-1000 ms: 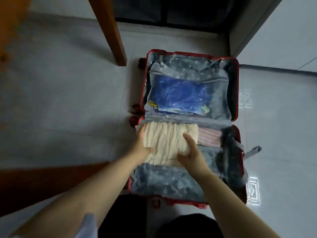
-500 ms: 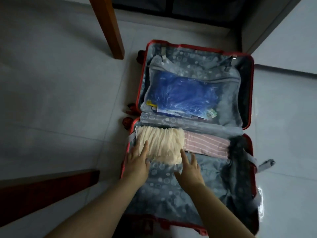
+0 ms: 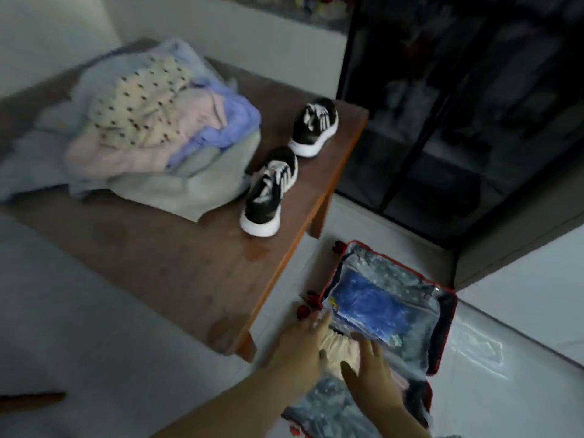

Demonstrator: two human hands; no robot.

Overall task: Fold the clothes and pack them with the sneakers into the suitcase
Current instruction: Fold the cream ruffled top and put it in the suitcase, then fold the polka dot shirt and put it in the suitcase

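Observation:
The red suitcase [image 3: 445, 336] lies open on the floor at the lower right, with a blue packet behind the mesh of its far half. A folded cream garment [image 3: 339, 346] lies in the near half. My left hand [image 3: 303, 346] and my right hand [image 3: 368, 369] hover over it with straight, spread fingers and hold nothing. A heap of unfolded clothes [image 3: 151, 128] sits on the wooden table [image 3: 177, 267] at the upper left. Two black-and-white sneakers [image 3: 268, 191] [image 3: 314, 126] stand beside the heap near the table's right edge.
A dark wardrobe with a glass front [image 3: 458, 105] stands at the upper right behind the suitcase. Pale tiled floor [image 3: 493, 352] surrounds the suitcase. The table leg [image 3: 317, 222] stands just beyond the suitcase's far left corner.
My view has swung up and to the left, bringing the table, clothes heap and sneakers into sight. Both hands have come off the cream garment and lifted with fingers spread.

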